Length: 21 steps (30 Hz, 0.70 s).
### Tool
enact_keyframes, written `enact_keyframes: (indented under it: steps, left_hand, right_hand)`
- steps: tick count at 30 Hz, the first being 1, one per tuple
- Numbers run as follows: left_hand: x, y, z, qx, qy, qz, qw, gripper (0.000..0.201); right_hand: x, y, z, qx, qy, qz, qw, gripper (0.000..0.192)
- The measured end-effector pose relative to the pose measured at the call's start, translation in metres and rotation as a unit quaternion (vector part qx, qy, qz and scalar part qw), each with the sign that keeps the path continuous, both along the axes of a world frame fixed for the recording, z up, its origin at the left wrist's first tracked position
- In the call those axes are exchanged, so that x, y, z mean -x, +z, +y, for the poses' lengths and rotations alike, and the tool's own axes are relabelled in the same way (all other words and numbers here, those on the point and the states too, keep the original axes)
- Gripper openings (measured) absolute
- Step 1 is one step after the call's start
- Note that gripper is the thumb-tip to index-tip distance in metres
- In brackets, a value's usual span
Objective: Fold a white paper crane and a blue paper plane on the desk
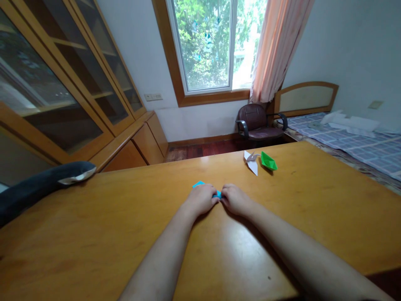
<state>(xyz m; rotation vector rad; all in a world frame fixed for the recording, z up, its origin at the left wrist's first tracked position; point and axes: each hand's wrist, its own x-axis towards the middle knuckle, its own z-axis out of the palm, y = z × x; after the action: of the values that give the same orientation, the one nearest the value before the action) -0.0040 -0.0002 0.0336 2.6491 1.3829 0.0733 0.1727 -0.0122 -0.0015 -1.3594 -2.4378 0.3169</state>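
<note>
Both hands meet at table (pixel 94 234) centre, knuckles up. Blue paper (pixel 199 184) lies flat under and between fingertips, pinched by both. Left hand (pixel 202 200) and right hand (pixel 235 200) curled shut on it, equally near. Only corner shows beyond left knuckles and sliver in gap; shape, long axis, fold lines hidden. White crane (pixel 251 162) and green boat (pixel 268 161) well apart, far right.
</note>
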Motion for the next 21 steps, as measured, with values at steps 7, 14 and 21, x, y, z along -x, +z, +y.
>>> enact_keyframes:
  steps: [7,14,21]
  left_hand:
    - [0.009,-0.010,0.008,-0.001,0.006,-0.059,0.998,0.024]
    - [0.004,-0.015,0.009,-0.034,-0.014,-0.037,0.999,0.022]
    - [0.005,-0.023,0.009,-0.051,-0.014,-0.047,0.998,0.018]
  right_hand:
    - [-0.002,-0.001,0.003,0.046,-0.024,0.027,0.998,0.022]
    - [0.003,0.000,0.003,0.056,-0.061,-0.007,0.997,0.021]
    - [0.004,0.001,0.002,0.047,-0.067,-0.032,0.996,0.025]
